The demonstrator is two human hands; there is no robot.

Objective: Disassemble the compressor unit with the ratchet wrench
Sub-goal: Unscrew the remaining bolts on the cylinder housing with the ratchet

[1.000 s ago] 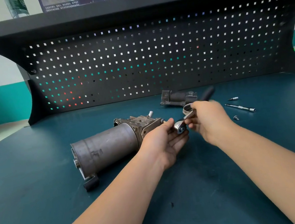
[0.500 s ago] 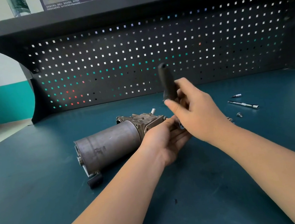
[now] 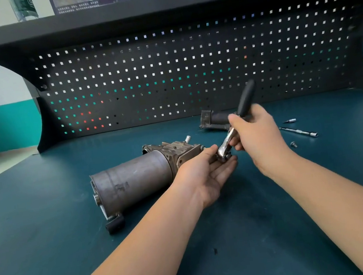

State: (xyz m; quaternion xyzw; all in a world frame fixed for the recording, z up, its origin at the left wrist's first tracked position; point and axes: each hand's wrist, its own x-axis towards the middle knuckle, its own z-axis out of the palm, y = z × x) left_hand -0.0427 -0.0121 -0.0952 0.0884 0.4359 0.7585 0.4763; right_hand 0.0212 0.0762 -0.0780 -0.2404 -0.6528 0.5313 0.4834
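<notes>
Head view: the compressor lies on its side on the worktop, drum end toward the camera-left, cast housing end toward the middle. The left hand lies palm up just beside the housing end, fingers straight and relaxed, cupped under the head of the wrench; this looks meant to steady the head on the fastener and catch a bolt as it comes free. The fastener itself is hidden behind the wrench head. The right hand is clamped round the wrench shank just below the black grip, which tilts up and away toward the pegboard. Holding low on the shank probably suits quick, light swings more than heavy torque, a sign the bolt may already be loose.

Behind the right hand, a separate cast part lies near the pegboard foot. To the right sit an extension bar, a bit and a loose bolt, all well apart from the compressor. The handle has free room to swing up and back; the pegboard stands well behind it. The near worktop in front of both forearms offers space for setting parts down, and the compressor rests far from any edge.
</notes>
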